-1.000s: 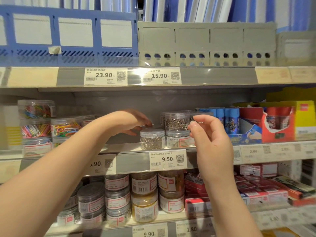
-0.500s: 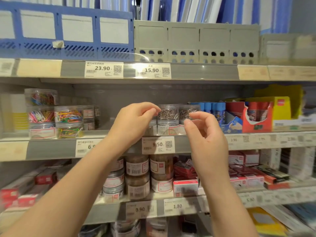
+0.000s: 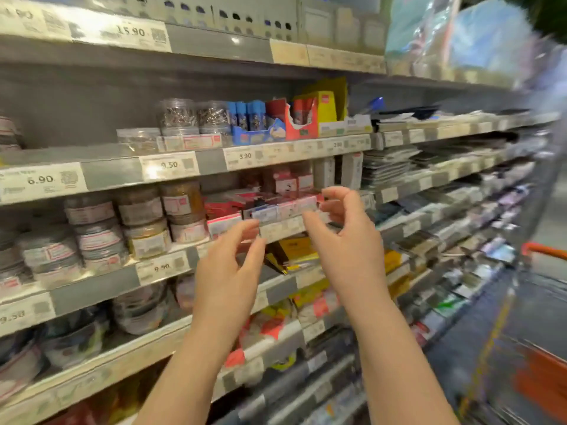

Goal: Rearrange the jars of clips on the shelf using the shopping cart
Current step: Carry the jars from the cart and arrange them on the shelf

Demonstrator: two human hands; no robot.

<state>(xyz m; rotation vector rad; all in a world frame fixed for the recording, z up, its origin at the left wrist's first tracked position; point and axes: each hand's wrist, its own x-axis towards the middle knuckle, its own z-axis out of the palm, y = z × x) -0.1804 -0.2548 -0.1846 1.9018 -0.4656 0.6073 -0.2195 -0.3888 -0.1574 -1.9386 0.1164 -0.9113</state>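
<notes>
I read the jars (image 3: 176, 116) as clear, packed with silver clips, on a shelf (image 3: 112, 176) edged in grey. The tubes (image 3: 247, 115) are blue with dark print, then a red box (image 3: 303, 131) and a yellow box (image 3: 326, 110). Price tags (image 3: 168, 165) are white with black digits. The lower jars (image 3: 98, 234) look dark grey under white labels bordered red. The cart rim (image 3: 544, 250) is orange

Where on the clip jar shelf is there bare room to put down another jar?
Bare grey shelf left of the low clear jar of silver clips. Right of it, stacked jars and blue tube boxes crowd together.
</notes>
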